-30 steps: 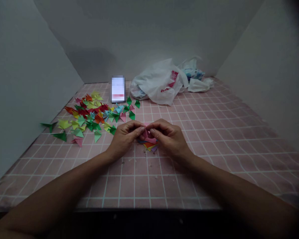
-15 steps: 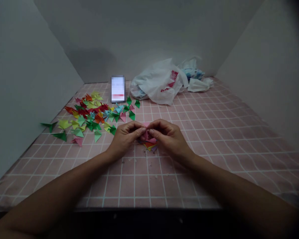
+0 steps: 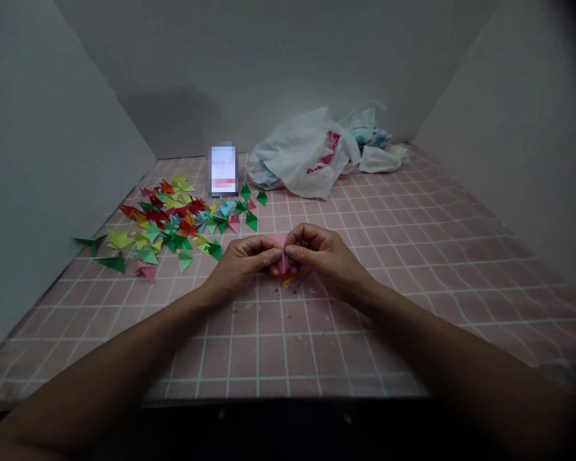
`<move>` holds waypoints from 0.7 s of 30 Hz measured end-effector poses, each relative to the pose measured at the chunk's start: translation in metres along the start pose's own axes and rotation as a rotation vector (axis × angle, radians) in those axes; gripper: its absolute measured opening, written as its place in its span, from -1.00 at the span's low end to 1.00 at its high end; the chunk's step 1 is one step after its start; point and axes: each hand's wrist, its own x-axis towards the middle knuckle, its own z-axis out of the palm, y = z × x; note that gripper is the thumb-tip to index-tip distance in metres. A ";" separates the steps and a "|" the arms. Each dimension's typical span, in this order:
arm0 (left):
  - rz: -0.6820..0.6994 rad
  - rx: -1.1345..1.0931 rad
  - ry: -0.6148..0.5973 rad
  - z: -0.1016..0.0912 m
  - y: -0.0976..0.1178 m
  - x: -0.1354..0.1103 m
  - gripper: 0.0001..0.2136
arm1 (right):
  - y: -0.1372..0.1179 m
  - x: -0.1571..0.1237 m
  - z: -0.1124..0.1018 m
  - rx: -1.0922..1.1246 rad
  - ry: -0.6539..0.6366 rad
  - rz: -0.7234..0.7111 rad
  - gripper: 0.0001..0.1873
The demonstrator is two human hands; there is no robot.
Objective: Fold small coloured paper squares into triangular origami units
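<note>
A small piece of pink folded paper [image 3: 283, 261] is pinched between both hands near the middle of the table. My left hand [image 3: 244, 261] grips its left side between thumb and fingers. From the right, my right hand [image 3: 324, 256] holds the other side with thumb and curled fingers. Part of the paper is hidden behind the fingertips. Just below the hands lie coloured paper pieces [image 3: 294, 280] in orange, yellow and purple, partly covered by the fingers. To the left, a spread of folded paper cranes [image 3: 175, 240] in green, yellow, red, pink and blue covers the tablecloth.
A lit phone [image 3: 223, 169] with a blurred screen stands upright behind the folded shapes. White plastic bags [image 3: 300, 157] lie crumpled at the back. The pink checked tablecloth [image 3: 413, 256] covers the table, and plain walls enclose it on three sides.
The pink paper now shows a taller, flatter face between the fingers. My right hand has risen slightly. The whole view has shifted a little.
</note>
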 end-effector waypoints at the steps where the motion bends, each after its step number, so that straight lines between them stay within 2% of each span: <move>1: -0.004 0.002 -0.006 0.000 0.000 0.000 -0.80 | 0.000 0.000 0.000 0.014 -0.011 0.017 -0.79; 5: -0.013 0.006 -0.021 -0.001 0.000 0.001 -0.81 | 0.000 0.000 0.000 0.052 -0.058 0.064 -0.77; 13: 0.022 0.054 -0.044 0.000 0.002 0.000 -0.83 | 0.001 -0.002 0.005 -0.070 0.003 -0.026 -0.83; 21: -0.018 -0.038 -0.053 -0.004 0.000 0.002 -0.82 | 0.006 -0.001 0.001 0.095 -0.110 -0.025 -0.78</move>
